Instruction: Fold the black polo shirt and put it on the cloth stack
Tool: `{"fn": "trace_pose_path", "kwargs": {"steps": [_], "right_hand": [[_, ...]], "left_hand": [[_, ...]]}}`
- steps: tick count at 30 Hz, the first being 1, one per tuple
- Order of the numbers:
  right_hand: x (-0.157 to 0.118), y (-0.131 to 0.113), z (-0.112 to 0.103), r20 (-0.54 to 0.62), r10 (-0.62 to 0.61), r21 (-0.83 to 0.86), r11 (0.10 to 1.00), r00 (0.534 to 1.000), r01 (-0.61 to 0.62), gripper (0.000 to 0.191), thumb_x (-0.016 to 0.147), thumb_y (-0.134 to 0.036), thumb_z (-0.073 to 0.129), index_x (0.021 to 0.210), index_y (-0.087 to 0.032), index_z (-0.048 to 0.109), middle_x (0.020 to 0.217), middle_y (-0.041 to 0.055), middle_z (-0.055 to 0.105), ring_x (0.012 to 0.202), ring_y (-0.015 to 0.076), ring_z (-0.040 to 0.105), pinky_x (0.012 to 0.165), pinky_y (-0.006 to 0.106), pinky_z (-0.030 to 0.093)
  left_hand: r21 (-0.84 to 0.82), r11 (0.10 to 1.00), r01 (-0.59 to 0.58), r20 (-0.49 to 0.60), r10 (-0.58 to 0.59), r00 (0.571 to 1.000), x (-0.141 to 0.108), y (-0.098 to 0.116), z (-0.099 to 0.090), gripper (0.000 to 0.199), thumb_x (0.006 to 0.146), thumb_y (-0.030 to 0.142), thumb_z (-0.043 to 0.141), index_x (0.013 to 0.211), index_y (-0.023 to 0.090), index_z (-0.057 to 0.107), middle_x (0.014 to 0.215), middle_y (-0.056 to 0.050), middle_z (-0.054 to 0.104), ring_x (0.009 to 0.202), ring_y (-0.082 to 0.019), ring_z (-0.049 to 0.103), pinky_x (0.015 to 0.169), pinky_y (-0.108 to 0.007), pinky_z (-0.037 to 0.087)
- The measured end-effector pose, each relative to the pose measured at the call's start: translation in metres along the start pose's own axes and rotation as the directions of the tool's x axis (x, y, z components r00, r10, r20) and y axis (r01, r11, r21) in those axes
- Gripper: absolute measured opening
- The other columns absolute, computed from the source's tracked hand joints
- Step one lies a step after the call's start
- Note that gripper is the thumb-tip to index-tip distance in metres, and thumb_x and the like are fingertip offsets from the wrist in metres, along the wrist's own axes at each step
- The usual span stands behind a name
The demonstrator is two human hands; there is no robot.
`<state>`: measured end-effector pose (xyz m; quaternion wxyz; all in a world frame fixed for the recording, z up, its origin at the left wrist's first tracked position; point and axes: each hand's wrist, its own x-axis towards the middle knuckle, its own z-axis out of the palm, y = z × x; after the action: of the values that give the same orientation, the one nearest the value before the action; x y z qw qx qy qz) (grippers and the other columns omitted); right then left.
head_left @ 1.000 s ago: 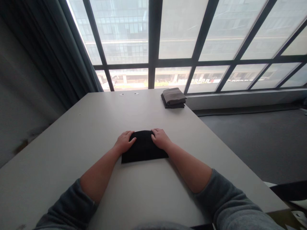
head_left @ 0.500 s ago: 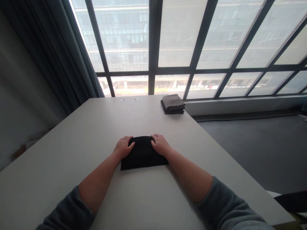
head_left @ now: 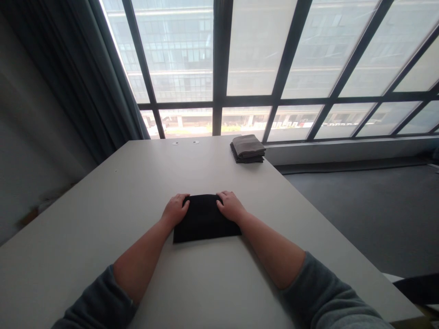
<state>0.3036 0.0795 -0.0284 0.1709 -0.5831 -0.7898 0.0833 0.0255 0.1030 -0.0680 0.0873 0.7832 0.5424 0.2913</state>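
Observation:
A flat black cloth [head_left: 206,221], roughly rectangular, lies on the white table [head_left: 154,171] in front of me. At its far left corner is my left hand [head_left: 175,209], thumb on the near side and fingers over the edge. My right hand [head_left: 230,207] grips the far right corner in the same way. The cloth's far edge bows slightly between the hands, and its near edge rests on the tabletop.
A folded stack of grey and dark cloths [head_left: 247,148] sits at the table's far right corner. Two small fittings [head_left: 195,142] are set near the far edge. Windows stand beyond, with a dark curtain [head_left: 85,77] at the left.
My left thumb has drawn back a little to the left on the cloth. Otherwise the hands and the cloth look nearly the same.

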Motion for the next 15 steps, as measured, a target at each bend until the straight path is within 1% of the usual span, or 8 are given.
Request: {"fn": "trace_pose_path", "kwargs": {"steps": [8,15], "right_hand": [[-0.0008,-0.0010,-0.0006,0.001,0.011,-0.010,1.000,1.000,-0.011,0.042,0.103,-0.029,0.054,0.138,-0.012,0.068,0.133,0.0157,0.069,0.124,0.0272,0.060,0.113,0.034,0.037],[-0.0007,-0.0008,-0.0007,0.012,0.017,-0.008,1.000,1.000,-0.017,0.042,0.103,-0.030,0.054,0.138,-0.013,0.068,0.134,0.0151,0.069,0.124,0.0266,0.060,0.113,0.034,0.037]], "left_hand": [[0.033,0.999,0.027,0.032,-0.028,0.999,-0.0003,0.0015,0.0002,0.037,0.099,0.030,0.053,0.129,0.018,0.070,0.130,-0.013,0.072,0.125,-0.030,0.065,0.114,-0.046,0.048],[0.025,0.999,0.024,0.027,-0.025,0.999,-0.0005,0.0038,-0.0017,0.036,0.098,0.030,0.052,0.127,0.020,0.070,0.128,-0.012,0.073,0.123,-0.030,0.065,0.114,-0.046,0.048]]}}
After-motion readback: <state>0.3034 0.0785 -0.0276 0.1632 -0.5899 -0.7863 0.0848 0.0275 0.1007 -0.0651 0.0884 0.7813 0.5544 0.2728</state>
